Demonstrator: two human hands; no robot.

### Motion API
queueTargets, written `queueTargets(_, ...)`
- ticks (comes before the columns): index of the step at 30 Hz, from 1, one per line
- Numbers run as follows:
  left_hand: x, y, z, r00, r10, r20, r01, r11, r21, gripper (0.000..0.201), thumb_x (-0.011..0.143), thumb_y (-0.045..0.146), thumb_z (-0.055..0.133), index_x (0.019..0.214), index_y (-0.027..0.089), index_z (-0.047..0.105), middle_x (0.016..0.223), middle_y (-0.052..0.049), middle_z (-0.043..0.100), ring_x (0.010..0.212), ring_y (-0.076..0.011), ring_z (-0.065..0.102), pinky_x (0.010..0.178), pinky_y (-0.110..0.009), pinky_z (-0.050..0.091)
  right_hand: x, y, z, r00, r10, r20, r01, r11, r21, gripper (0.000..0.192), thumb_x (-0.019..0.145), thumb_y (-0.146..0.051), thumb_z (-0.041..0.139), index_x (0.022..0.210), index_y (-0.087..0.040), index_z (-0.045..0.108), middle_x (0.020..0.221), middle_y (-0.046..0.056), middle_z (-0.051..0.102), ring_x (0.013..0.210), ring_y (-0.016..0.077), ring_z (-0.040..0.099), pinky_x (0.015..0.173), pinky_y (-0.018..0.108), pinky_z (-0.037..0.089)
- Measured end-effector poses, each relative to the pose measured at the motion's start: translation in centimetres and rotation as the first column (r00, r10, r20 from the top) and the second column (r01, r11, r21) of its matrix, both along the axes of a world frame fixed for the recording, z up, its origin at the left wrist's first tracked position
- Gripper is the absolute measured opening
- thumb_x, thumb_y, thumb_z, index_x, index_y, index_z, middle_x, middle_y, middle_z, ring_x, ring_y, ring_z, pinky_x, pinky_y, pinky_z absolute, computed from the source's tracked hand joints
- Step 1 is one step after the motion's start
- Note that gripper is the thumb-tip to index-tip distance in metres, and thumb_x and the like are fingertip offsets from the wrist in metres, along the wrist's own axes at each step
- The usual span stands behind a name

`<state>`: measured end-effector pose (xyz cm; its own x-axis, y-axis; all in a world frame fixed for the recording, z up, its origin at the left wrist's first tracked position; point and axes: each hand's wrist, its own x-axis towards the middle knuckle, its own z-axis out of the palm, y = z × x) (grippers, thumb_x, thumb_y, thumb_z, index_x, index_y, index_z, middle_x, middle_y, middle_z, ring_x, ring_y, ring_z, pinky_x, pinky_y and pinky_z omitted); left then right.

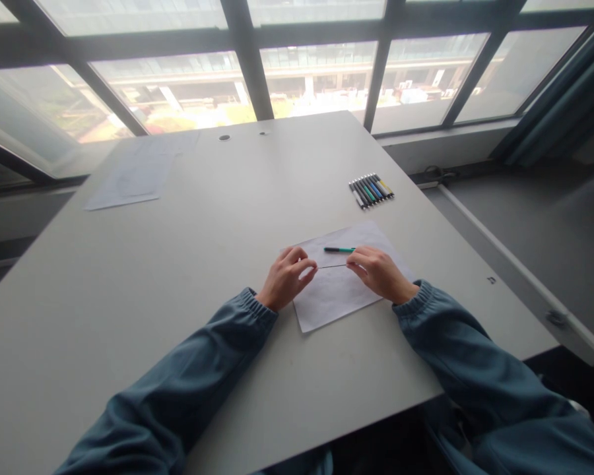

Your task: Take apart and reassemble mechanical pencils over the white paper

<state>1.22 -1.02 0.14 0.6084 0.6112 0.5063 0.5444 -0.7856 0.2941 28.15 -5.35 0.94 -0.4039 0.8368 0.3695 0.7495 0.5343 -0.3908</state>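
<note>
At the far left of the table (pixel 129 316), a sheet of paper (pixel 133 175) lies flat near the window edge, well apart from your hands.

Your left hand (pixel 284 277) rests at the left edge of a second white sheet (pixel 336 293). Its fingers (pixel 307 269) are pinched narrow on the left end of a thin dark rod (pixel 332 266), possibly a pen refill; its exact kind cannot be told.

The rod spans horizontally between both hands, just above the sheet.

Your right hand (pixel 381 274) rests on the sheet, its fingers (pixel 355 265) closed narrow on the rod's right end.

A green pen (pixel 339 249) lies on the sheet just beyond the rod, its right end touching or just beside your right fingers.

Farther right, a row of pens (pixel 371 190) lies side by side near the table's edge, well apart from both hands.
</note>
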Motion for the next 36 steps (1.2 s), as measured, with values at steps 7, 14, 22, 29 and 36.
queueTargets(7, 0.2, -0.1, 0.3, 0.998, -0.052, 0.03, 0.052, 0.999, -0.005, 0.009, 0.095, 0.025, 0.063, 0.093, 0.023, 0.071, 0.09, -0.005, 0.06, 0.086, -0.0182, 0.052, 0.079, -0.032, 0.05, -0.5, -0.1, -0.3, 0.995, 0.081, -0.059, -0.081, 0.997, 0.004, 0.012, 0.099, -0.018, 0.057, 0.094, -0.021, 0.068, 0.094, 0.007, 0.069, 0.092, 0.0217, 0.061, 0.083, 0.034, 0.048)
queueTargets(14, 0.3, -0.2, 0.3, 0.994, -0.094, 0.048, 0.096, 0.995, -0.04, 0.011, 0.097, 0.028, 0.061, 0.094, 0.023, 0.071, 0.09, -0.006, 0.061, 0.087, -0.0182, 0.055, 0.08, -0.033, 0.051, -1.1, -0.3, -0.3, 0.992, 0.112, -0.049, -0.112, 0.994, 0.014, 0.014, 0.099, -0.018, 0.056, 0.093, -0.021, 0.068, 0.094, 0.007, 0.069, 0.091, 0.0212, 0.062, 0.084, 0.034, 0.048)
queueTargets(22, 0.2, -0.6, 0.2, 0.992, -0.05, 0.114, 0.053, 0.998, -0.028, 0.022, 0.095, 0.03, 0.064, 0.116, 0.026, 0.068, 0.101, -0.006, 0.062, 0.092, -0.0195, 0.058, 0.085, -0.036, 0.053, -1.1, -0.4, -0.1, 0.992, 0.096, -0.083, -0.095, 0.995, 0.012, 0.017, 0.1, -0.02, 0.054, 0.09, -0.021, 0.068, 0.093, 0.007, 0.069, 0.091, 0.0215, 0.062, 0.084, 0.035, 0.049)
queueTargets(29, -0.1, 0.1, -0.1, 0.976, 0.155, 0.153, -0.145, 0.987, -0.073, 0.023, 0.101, 0.024, 0.052, 0.12, 0.022, 0.065, 0.096, -0.005, 0.064, 0.093, -0.0205, 0.059, 0.088, -0.038, 0.052, -0.4, -0.2, -0.2, 0.991, -0.018, -0.134, 0.02, 1.0, 0.012, 0.014, 0.1, -0.021, 0.056, 0.093, -0.023, 0.068, 0.094, 0.007, 0.07, 0.092, 0.0225, 0.062, 0.085, 0.036, 0.049)
queueTargets(36, -0.7, 0.9, -1.0, 0.989, 0.15, -0.017, -0.151, 0.977, -0.15, 0.015, 0.095, 0.03, 0.065, 0.106, 0.022, 0.072, 0.094, -0.005, 0.071, 0.092, -0.0222, 0.062, 0.087, -0.038, 0.052, -0.2, 0.0, -0.3, 0.987, -0.073, -0.14, 0.079, 0.996, 0.032, 0.014, 0.099, -0.019, 0.056, 0.092, -0.021, 0.068, 0.092, 0.007, 0.068, 0.091, 0.0227, 0.062, 0.084, 0.036, 0.049)
